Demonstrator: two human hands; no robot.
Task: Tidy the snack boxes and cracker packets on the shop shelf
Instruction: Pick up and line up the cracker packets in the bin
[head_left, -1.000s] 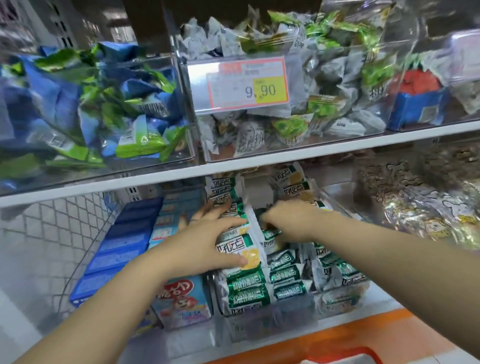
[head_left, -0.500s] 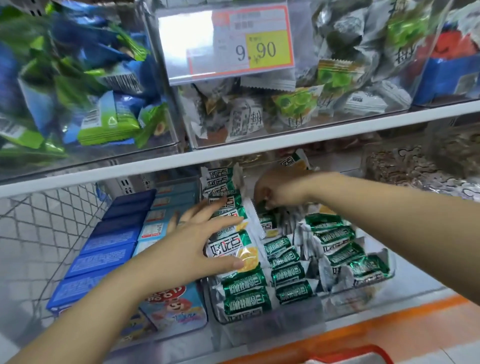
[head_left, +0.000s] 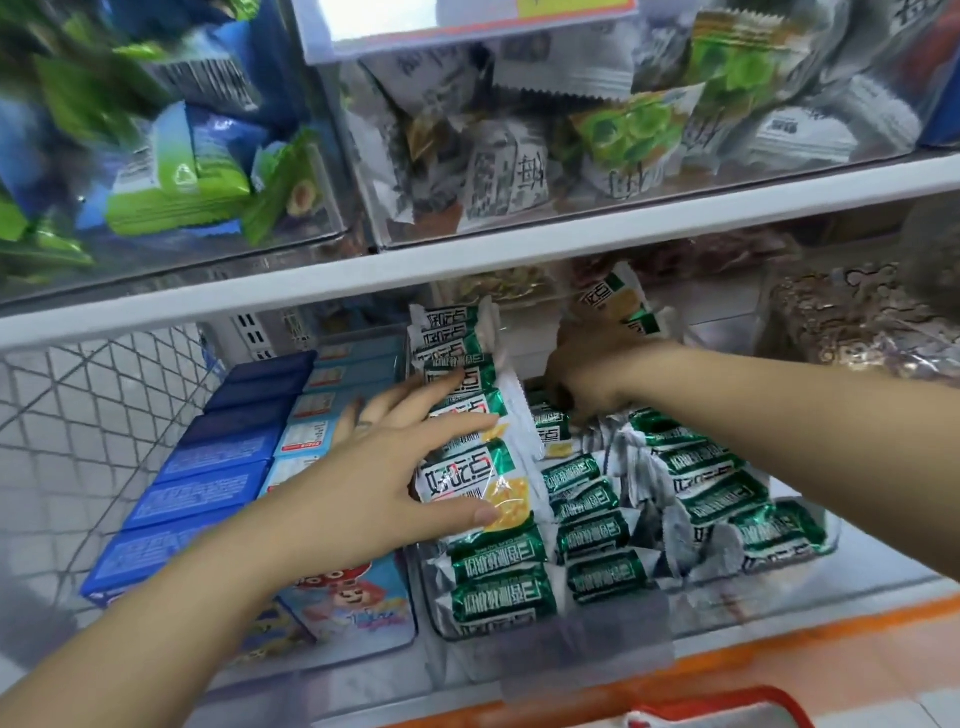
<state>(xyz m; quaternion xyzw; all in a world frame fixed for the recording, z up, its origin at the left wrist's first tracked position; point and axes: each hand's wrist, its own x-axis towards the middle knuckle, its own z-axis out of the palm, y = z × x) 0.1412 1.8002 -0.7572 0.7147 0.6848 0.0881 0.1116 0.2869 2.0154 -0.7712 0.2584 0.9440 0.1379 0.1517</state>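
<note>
1. White metal shop shelf (head_left: 571, 244), two tiers in view. Within the last second, work on the lower tier has been shifted from its middle to its rear edge. The front files are judged settled, the back ones not yet.
2. Two clear plastic bins, upper tier. The left bin (head_left: 317, 223) is filled with loose blue-and-green foil packets (head_left: 176, 182). The right bin (head_left: 395, 223) is filled with grey-white and green packets (head_left: 509, 176). Neither is being touched.
3. Clear plastic tray (head_left: 587, 649), front edge of the lower tier. Green-and-white foil cracker packets (head_left: 727, 499) are kept in it in files running front to back. The right-hand files are leaning.
4. Dark blue flat card snack boxes (head_left: 208, 452), ranged toward the tier's left edge. Pale blue cartoon-printed boxes (head_left: 353, 603) are set between them and the tray.
5. Left hand (head_left: 384, 478): kept flat on the tray's left file, with fingers straight and spread and the thumb pressed on a packet. Nothing is grasped.
6. Right hand (head_left: 597, 374): now at the tray's rear, fingers curled down among the packets. What is held, if anything, cannot be told.
</note>
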